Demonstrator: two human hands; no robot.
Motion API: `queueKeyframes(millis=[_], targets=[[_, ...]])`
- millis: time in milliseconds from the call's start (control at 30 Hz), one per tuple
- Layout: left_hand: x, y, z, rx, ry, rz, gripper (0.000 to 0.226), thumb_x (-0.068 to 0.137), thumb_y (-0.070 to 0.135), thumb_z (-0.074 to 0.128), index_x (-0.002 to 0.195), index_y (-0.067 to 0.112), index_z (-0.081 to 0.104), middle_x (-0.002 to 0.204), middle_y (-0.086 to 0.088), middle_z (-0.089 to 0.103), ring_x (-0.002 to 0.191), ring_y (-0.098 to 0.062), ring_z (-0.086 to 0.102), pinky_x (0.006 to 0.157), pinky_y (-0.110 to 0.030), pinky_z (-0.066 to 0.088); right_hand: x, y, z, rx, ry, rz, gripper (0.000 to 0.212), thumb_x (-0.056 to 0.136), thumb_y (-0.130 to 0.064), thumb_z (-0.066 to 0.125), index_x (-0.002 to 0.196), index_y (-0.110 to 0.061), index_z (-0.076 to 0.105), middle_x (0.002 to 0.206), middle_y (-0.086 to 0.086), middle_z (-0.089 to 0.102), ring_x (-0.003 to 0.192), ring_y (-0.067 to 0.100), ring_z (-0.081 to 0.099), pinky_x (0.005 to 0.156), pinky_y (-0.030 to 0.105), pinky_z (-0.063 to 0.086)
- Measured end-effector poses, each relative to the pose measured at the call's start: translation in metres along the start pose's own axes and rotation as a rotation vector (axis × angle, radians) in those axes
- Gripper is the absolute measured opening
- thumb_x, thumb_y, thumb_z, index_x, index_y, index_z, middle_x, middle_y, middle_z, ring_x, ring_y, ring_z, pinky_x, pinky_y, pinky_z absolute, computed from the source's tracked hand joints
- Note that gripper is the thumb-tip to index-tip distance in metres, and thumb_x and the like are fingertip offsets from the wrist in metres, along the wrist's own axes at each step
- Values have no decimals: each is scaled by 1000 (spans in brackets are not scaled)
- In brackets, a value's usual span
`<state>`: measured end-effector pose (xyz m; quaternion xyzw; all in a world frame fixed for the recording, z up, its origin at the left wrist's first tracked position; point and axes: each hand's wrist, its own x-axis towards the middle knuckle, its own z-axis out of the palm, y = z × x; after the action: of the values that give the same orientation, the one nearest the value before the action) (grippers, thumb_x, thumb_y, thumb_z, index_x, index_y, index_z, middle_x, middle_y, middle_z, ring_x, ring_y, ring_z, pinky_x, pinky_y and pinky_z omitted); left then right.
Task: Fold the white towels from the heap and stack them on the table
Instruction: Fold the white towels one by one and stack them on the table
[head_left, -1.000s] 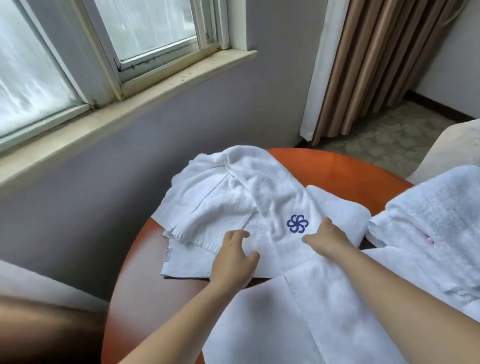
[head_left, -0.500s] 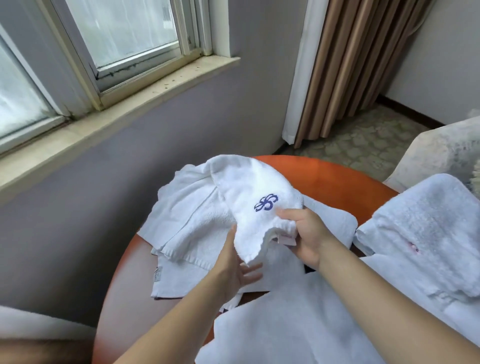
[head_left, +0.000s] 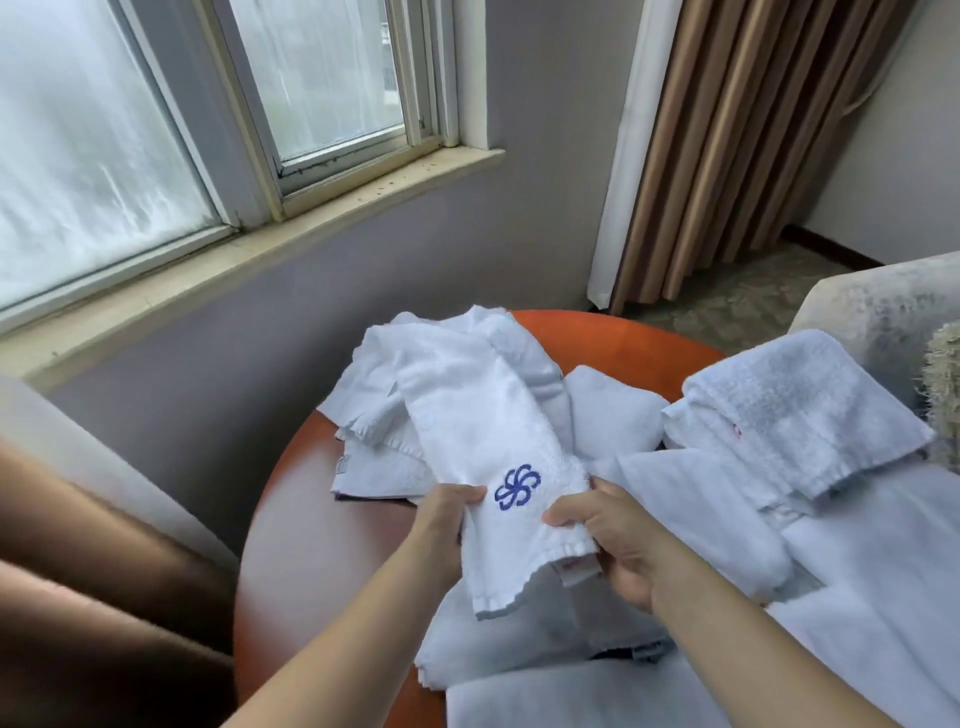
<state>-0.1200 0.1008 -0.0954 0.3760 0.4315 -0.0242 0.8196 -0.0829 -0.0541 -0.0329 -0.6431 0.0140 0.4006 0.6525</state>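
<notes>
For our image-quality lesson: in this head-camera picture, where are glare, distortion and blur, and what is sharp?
Head view: daylight washes out the window; the sill bows slightly, a wide-angle effect; the brown shape at lower left is blurred; the logo on the held towel is sharp.

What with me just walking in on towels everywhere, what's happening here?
A person is folding towels. Both hands hold one white towel with a blue logo above the round orange table. The left hand grips its left edge and the right hand pinches its right edge. Its far end drapes over rumpled white towels on the table. A folded towel lies to the right.
</notes>
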Motion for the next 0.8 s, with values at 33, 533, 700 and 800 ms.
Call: queueKeyframes(millis=[33, 533, 700, 800], targets=[[-10, -14, -3, -32, 16, -9, 36, 86, -2, 50, 122, -6, 58, 103, -22, 70, 94, -39, 67, 66, -42, 54, -10, 10, -5, 6, 37, 4, 27, 79, 11, 56, 102, -3, 60, 73, 9, 70, 58, 24, 65, 50, 28, 48], [-151, -60, -40, -101, -73, 143, 43, 88, -12, 31, 120, -4, 59, 94, -16, 71, 79, -31, 68, 64, -40, 54, -102, 39, -7, -458, 6, -635, 27, 80, 4, 62, 94, -20, 66, 88, -1, 72, 82, 6, 65, 73, 20, 49], [-175, -39, -58, -122, -6, 208, 34, 90, 0, 41, 119, 0, 60, 103, -15, 70, 84, -28, 68, 66, -34, 55, -104, 20, 16, -648, 214, -771, 8, 84, -2, 59, 78, -4, 61, 93, 9, 58, 86, 24, 56, 73, 28, 42], [-189, -21, -65, -238, -81, 363, 39, 91, 3, 32, 122, 3, 56, 100, -12, 69, 82, -26, 66, 64, -33, 57, -115, 5, 37, -512, 148, -756, 18, 84, -25, 59, 78, -9, 60, 78, -3, 61, 76, 14, 55, 70, 30, 45]])
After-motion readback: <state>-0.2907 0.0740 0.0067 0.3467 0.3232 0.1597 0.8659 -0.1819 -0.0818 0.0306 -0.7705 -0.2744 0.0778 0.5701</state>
